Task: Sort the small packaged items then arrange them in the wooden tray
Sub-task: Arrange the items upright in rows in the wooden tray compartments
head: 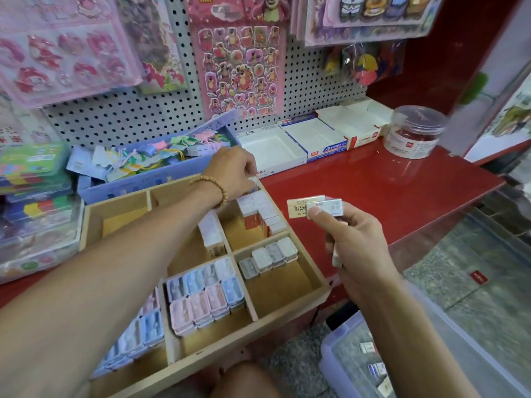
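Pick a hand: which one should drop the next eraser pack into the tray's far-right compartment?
Left, probably. The left hand is already over that compartment of the wooden tray, pinching a small white pack above the stacked erasers. The right hand sits off the tray, gripping spare eraser packs as supply.

Wooden tray (290, 313) sits on shelf (388, 191), before pegboard (161, 113). Plastic basket (138, 182) directly behind tray; open cardboard boxes (313, 139) right of basket (lidded jar (413, 133) beyond them).
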Available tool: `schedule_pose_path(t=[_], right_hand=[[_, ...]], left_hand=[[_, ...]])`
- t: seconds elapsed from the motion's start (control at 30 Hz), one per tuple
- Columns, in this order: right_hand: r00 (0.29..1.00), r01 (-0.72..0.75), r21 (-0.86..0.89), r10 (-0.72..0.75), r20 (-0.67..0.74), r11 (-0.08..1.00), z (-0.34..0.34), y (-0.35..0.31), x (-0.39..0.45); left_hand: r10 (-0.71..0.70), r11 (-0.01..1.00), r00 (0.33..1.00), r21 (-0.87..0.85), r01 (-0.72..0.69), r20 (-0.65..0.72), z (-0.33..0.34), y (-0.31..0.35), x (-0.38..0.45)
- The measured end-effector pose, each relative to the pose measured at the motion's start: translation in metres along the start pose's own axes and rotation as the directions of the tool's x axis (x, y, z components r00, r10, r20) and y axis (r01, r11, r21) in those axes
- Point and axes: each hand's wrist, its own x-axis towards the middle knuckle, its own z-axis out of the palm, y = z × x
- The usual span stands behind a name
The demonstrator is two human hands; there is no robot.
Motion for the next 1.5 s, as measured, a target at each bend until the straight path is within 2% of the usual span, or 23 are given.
schedule_pose_path(t=[0.27,0.4,0.47,0.53,0.63,0.73,0.8,0.87,0.9,1.0,1.1,1.3,1.5], right_hand=[[0.999,-0.050,0.103,0.052,-0.013,0.993,0.005,0.001,-0.002],[0.996,-0.085,0.117,0.084,0.016,0.989,0.011,-0.003,-0.011],[0.994,-0.102,0.151,0.095,0.050,0.983,0.017,-0.008,-0.017],[0.994,-0.104,0.202,0.093,0.062,0.974,0.025,-0.012,-0.024],[0.993,-0.095,0.264,0.074,0.089,0.960,0.040,-0.016,-0.035],[0.988,-0.110,0.316,0.069,0.139,0.942,0.054,-0.018,-0.047],[0.987,-0.104,0.295,0.062,0.148,0.950,0.060,-0.016,-0.054],[0.992,-0.077,0.247,0.049,0.116,0.966,0.061,-0.012,-0.058],[0.995,-0.062,0.223,0.043,0.091,0.973,0.059,-0.010,-0.058],[0.999,-0.039,0.214,0.033,0.031,0.976,0.050,-0.004,-0.058],[0.998,-0.067,0.205,0.065,0.018,0.976,0.043,0.000,-0.060],[0.991,-0.129,0.150,0.134,-0.027,0.980,0.038,0.002,-0.063],[0.995,-0.095,0.050,0.096,-0.030,0.994,0.035,0.003,-0.064]], left_hand=[[-0.065,0.989,0.998,-0.130,0.067,0.019,0.004,-0.008,-0.003],[-0.033,0.995,0.997,-0.097,0.026,-0.073,-0.009,-0.006,-0.010],[-0.029,0.978,0.995,-0.208,0.009,-0.095,-0.021,0.001,-0.026],[-0.045,0.899,0.999,-0.437,0.027,-0.030,-0.034,0.010,-0.051],[-0.046,0.698,0.994,-0.709,0.105,0.101,-0.051,0.017,-0.090],[-0.012,0.661,0.990,-0.742,0.114,0.141,-0.059,0.017,-0.119],[-0.047,0.650,0.990,-0.749,0.132,0.133,-0.063,0.014,-0.129],[-0.079,0.670,0.989,-0.728,0.146,0.126,-0.070,0.007,-0.137],[-0.081,0.716,0.989,-0.683,0.141,0.120,-0.074,0.002,-0.139],[-0.065,0.867,0.988,-0.482,0.127,0.142,-0.081,-0.014,-0.146],[-0.020,0.957,0.989,-0.285,0.061,0.146,-0.079,-0.020,-0.150],[0.013,0.994,0.988,-0.105,0.004,0.155,-0.056,-0.016,-0.140],[0.068,0.995,0.989,0.063,-0.077,0.128,-0.049,-0.011,-0.132]])
